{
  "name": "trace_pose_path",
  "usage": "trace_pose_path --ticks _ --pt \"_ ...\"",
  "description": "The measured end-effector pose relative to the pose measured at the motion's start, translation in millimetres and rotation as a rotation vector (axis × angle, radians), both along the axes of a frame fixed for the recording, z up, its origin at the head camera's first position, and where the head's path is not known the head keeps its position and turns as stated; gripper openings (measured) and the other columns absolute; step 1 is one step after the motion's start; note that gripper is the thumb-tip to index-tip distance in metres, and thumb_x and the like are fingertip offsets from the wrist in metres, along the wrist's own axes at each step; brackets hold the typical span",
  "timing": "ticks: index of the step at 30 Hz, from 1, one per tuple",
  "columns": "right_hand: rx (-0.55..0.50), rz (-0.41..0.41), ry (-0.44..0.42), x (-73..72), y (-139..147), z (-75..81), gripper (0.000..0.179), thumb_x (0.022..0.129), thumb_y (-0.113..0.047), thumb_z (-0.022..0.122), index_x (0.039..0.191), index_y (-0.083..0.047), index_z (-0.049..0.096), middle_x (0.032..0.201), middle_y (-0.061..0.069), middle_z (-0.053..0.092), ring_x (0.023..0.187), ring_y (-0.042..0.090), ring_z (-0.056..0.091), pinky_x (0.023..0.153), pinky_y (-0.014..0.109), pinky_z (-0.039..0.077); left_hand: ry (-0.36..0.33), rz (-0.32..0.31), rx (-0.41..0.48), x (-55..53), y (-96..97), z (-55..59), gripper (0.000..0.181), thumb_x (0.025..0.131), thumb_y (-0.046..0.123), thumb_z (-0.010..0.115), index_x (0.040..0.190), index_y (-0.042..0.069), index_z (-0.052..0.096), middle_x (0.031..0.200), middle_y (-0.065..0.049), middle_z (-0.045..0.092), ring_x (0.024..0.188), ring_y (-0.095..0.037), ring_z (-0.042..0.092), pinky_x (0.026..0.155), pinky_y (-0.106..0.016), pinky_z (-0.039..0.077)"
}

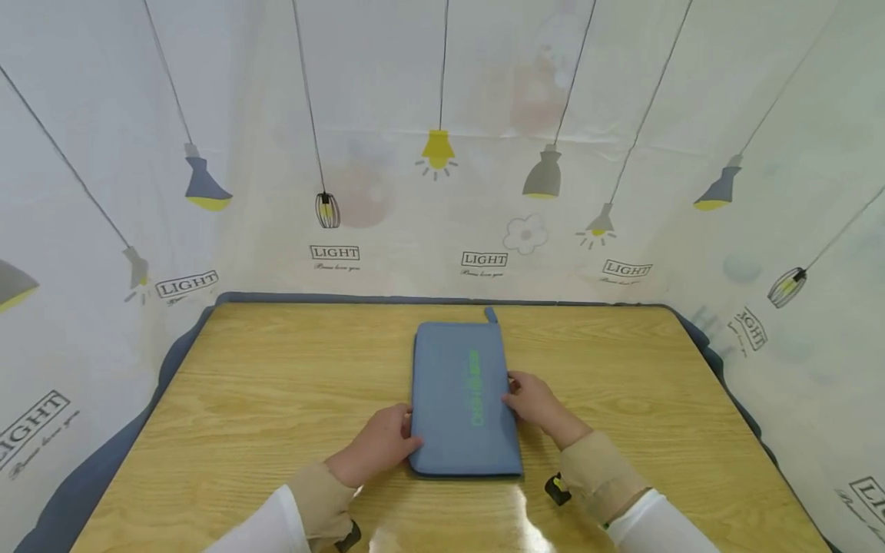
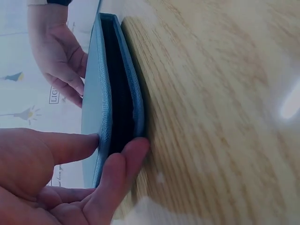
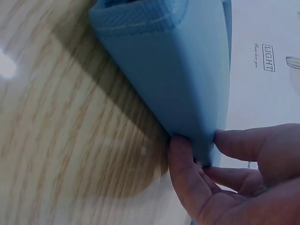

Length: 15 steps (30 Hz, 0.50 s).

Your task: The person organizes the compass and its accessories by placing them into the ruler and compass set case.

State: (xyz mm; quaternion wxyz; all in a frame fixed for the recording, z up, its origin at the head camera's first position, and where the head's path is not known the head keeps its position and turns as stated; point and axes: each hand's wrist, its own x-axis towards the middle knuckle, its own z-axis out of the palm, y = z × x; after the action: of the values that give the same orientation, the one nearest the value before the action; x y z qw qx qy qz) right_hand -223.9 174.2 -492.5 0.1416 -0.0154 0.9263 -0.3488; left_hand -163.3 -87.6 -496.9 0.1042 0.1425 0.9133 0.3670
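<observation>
A blue zip case (image 1: 456, 399) with green lettering on its cover lies on the wooden table, its long side running away from me. My left hand (image 1: 380, 442) grips the zippered left side near the front corner. In the left wrist view the thumb (image 2: 77, 146) is on the upper zipper edge and the fingers (image 2: 133, 154) are at the lower one. Between the two zipper edges the case gapes, dark inside. My right hand (image 1: 535, 401) pinches the smooth spine (image 3: 154, 79) on the opposite side, thumb on the cover and fingers low along the spine.
A small blue tab (image 1: 491, 315) sticks out at the far end of the case. The wooden table (image 1: 290, 369) is bordered by white cloth walls (image 1: 387, 169) printed with hanging lamps. Bands with dark devices are worn on both wrists.
</observation>
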Motion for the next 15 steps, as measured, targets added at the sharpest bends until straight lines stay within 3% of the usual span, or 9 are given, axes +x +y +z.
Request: trace_pose_path --ticks 4,10,15 --pt "0.010 -0.007 0.007 1.0 1.8 0.8 0.051 0.090 -0.004 0.058 0.135 0.012 0.041 0.118 0.025 0.057 0.102 0.030 0.059 0.079 0.037 0.053 0.040 -0.035 -0.016 -1.6 3.4 -0.2 0.027 0.080 0.007 0.071 0.099 -0.009 0.059 0.079 -0.010 0.065 0.073 -0.017 0.059 0.064 -0.029 0.048" --pt "0.000 -0.016 -0.002 1.6 2.6 0.8 0.050 0.090 -0.004 0.058 0.135 0.011 0.041 0.118 0.025 0.057 0.101 0.029 0.059 0.075 0.035 0.054 0.002 -0.032 -0.029 -2.8 4.5 1.0 0.038 0.081 0.008 0.072 0.111 -0.011 0.058 0.087 -0.011 0.068 0.080 -0.017 0.062 0.069 -0.031 0.051" --pt "0.019 -0.014 0.002 1.2 2.0 1.3 0.050 0.090 -0.005 0.058 0.135 0.011 0.042 0.119 0.025 0.057 0.104 0.030 0.058 0.082 0.039 0.053 -0.009 -0.024 -0.033 -3.3 4.0 1.8 0.037 0.081 0.009 0.072 0.109 -0.010 0.058 0.084 -0.009 0.066 0.076 -0.015 0.060 0.066 -0.028 0.049"
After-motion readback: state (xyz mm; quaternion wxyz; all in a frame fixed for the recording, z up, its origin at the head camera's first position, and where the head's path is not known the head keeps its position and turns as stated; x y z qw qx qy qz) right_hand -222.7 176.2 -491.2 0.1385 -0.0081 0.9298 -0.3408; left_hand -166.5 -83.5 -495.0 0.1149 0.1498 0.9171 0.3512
